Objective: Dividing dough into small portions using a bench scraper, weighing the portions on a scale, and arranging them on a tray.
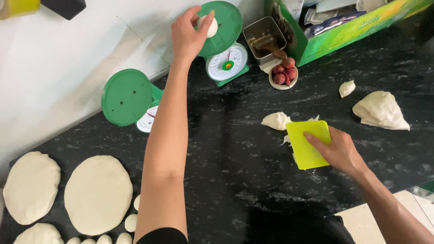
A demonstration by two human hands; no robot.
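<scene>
1. Head view: left hand [187, 38] pinching small dough ball [209, 27] on far green scale [224, 38], fingers curled around it.
2. Right hand [340, 151] gripping yellow scraper [308, 143] flat on black counter [226, 158], beside dough piece [276, 120].

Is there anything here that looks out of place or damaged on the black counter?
Nothing looks damaged. Only small white dough scraps lie loose on the black stone counter beside the yellow plastic scraper under the right hand.
</scene>
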